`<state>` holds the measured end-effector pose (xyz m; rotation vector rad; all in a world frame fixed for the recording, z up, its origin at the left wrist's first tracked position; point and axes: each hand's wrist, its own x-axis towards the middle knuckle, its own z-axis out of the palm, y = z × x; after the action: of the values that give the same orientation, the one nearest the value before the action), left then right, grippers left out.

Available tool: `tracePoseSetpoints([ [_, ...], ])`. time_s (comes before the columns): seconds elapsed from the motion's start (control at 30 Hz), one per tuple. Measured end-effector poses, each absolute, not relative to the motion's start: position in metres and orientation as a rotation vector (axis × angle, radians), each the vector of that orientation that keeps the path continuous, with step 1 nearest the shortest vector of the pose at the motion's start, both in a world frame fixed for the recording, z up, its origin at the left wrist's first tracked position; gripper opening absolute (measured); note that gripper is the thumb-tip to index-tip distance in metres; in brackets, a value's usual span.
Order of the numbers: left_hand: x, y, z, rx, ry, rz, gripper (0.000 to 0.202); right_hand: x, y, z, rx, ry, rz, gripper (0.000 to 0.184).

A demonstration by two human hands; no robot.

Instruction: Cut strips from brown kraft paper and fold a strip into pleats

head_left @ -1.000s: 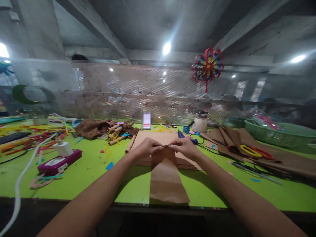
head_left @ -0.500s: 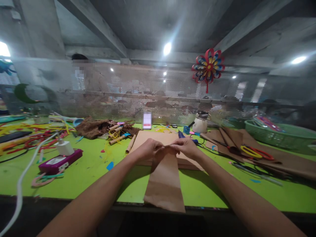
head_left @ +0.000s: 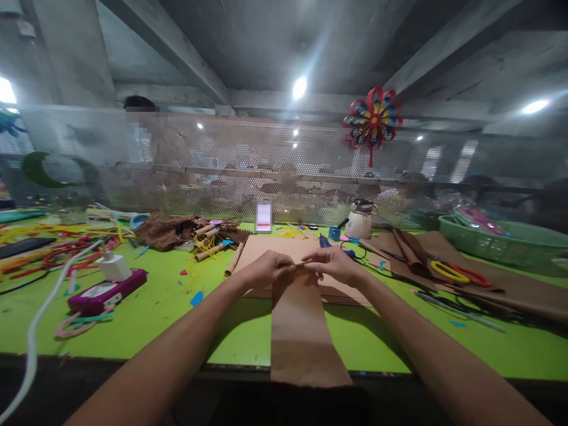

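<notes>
A long strip of brown paper (head_left: 299, 331) hangs from my fingers toward me, its lower end over the table's front edge. My left hand (head_left: 270, 270) is closed on the strip's upper left corner. At the upper right corner my right hand (head_left: 333, 264) pinches the same strip between thumb and fingers. The far edge between them looks narrowly folded or rolled, though the fingers partly hide it. Beneath both hands lies a stack of tan cardboard sheets (head_left: 257, 245) on the green table (head_left: 239, 337).
Left stand a purple power strip (head_left: 109, 291) with a white plug, and small brown paper rolls (head_left: 210, 251). Right lie brown paper sheets (head_left: 510, 287), scissors (head_left: 461, 273) and a green basket (head_left: 501, 239). A phone (head_left: 263, 217) and a white jar (head_left: 358, 222) stand behind.
The strip's lower end has swung to the right. My right fingers have shifted slightly along the far edge; my left hand stays almost where it was.
</notes>
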<state>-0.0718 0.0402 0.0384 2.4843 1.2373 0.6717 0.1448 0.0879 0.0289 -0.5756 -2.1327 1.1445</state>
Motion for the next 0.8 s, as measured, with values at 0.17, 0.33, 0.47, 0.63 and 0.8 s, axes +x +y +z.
tracePoseSetpoints([
  [0.17, -0.073, 0.042, 0.036, 2.431, 1.208, 0.675, 0.037, 0.147, 0.079, 0.037, -0.526, -2.250, 1.199, 0.045],
  [0.33, -0.072, 0.042, 0.031, 2.465, 1.296, 0.612, 0.037, 0.141, 0.077, 0.034, -0.645, -2.288, 1.001, 0.038],
  [0.47, -0.069, 0.041, 0.032, 2.500, 1.269, 0.592, 0.036, 0.138, 0.075, 0.032, -0.640, -2.307, 0.951, 0.038],
  [0.63, -0.070, 0.042, 0.032, 2.531, 1.249, 0.566, 0.035, 0.139, 0.073, 0.034, -0.639, -2.282, 0.940, 0.040],
  [0.8, -0.074, 0.038, 0.029, 2.636, 1.320, 0.607, 0.027, 0.145, 0.080, 0.033, -0.678, -2.267, 0.893, 0.037],
])
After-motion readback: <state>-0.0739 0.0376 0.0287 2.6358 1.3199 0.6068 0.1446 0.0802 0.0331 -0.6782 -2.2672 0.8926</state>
